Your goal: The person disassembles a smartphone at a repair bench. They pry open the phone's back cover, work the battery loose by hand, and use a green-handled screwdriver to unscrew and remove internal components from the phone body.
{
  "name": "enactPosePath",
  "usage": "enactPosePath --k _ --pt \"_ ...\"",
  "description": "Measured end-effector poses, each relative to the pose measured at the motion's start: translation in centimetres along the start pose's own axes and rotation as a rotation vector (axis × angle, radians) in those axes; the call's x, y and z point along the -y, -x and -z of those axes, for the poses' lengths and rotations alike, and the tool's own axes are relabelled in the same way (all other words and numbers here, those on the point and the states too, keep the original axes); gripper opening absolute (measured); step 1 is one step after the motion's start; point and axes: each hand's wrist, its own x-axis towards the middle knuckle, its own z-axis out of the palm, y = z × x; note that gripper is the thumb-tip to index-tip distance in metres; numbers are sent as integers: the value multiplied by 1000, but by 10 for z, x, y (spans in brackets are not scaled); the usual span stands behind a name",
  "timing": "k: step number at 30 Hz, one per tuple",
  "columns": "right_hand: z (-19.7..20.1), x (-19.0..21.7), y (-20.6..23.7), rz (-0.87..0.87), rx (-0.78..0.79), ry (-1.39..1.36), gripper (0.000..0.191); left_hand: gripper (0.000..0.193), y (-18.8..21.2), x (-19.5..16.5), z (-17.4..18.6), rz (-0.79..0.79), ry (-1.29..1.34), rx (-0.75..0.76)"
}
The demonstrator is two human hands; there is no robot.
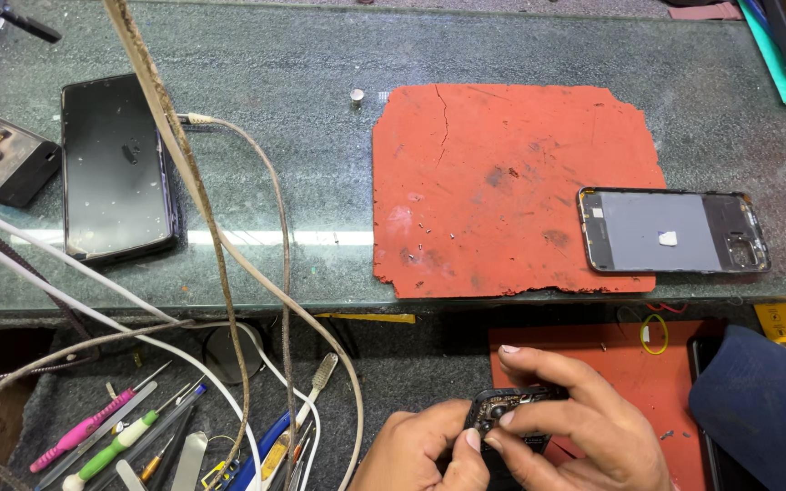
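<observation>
You've got the small black camera module (502, 414) pinched low at the near edge, just above the near red mat (629, 364). Your left hand (420, 450) grips its left side, thumb pressed on; your right hand (575, 423) closes over the top, fingertips on its edge. It looks light, stiff and fragile, so hold the frame edges and stay off the lenses. Farther off, the open phone back (673, 231) lies on the big red mat (511, 186), right side.
</observation>
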Motion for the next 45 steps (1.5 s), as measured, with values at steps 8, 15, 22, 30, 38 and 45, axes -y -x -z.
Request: enactPosePath --k 8,15,22,30,38,45 --pt "-2 0 6 -105 2 -141 26 25 1 12 -4 -45 -116 -64" --pt "-4 2 8 -87 -10 -80 26 20 3 14 -3 -85 -162 -48" --pt "-5 5 5 -17 -51 -53 28 20 2 7 -1 -34 -119 -16" --pt "2 2 5 -134 13 -128 26 38 3 -3 3 -142 -77 -26" --pt "1 5 8 -148 -1 -201 24 37 1 -5 6 -207 -44 -3" --pt "2 9 0 -13 -23 -122 27 30 3 -13 11 -185 -28 41"
